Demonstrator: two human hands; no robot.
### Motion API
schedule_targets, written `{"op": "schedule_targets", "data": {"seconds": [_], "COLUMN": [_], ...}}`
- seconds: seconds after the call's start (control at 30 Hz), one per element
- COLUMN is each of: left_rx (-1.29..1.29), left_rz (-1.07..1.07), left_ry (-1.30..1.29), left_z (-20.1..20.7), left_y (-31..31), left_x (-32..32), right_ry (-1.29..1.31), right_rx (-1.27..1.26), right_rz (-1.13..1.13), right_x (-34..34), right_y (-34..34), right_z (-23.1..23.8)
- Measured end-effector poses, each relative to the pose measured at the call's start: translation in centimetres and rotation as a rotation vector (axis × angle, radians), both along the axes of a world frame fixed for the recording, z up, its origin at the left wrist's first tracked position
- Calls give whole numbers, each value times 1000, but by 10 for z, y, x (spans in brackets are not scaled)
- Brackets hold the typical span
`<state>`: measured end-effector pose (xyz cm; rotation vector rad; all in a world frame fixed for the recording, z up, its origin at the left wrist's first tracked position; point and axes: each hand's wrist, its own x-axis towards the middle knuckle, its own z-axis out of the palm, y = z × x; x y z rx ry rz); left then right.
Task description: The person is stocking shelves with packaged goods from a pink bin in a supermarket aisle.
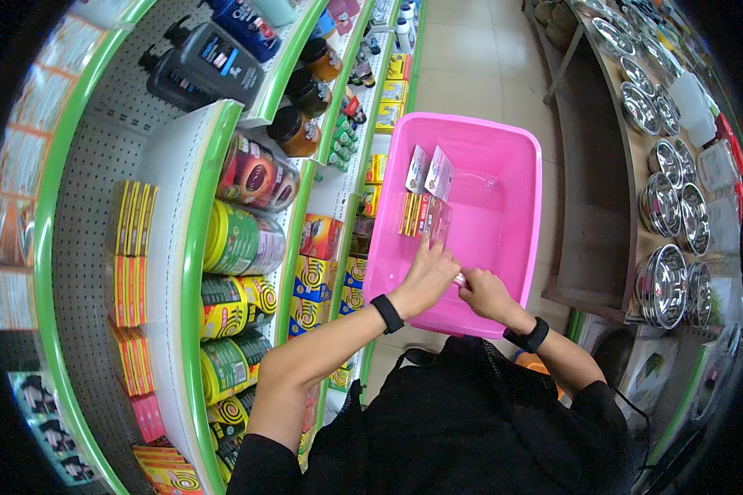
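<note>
Pink tub, apparently being packed: your left hand, hold unclear, is at boxes; your right hand grips a small item, likely needing placing.

We are observing bright, fairly even light across the centre. We are recording glare on the steel bowls at right and faint sheen inside the pink tub. Shadow is darkening the brown shelving right of centre. Distortion is bowing the green shelf edge at far left; black vignetting is closing the corners.
</note>
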<state>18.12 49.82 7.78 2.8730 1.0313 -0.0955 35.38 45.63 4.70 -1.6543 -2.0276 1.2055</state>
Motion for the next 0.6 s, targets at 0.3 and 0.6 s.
{"op": "schedule_targets", "data": {"seconds": [0.3,0.6], "left_rx": [-40,-484], "left_rz": [12,261], "left_ry": [-18,148], "left_z": [-85,-142], "left_y": [30,50], "left_x": [32,15], "right_ry": [42,125], "right_rx": [-278,-296], "right_rz": [-407,-793], "right_x": [-1,-54], "right_y": [42,81], "right_z": [-141,-237]}}
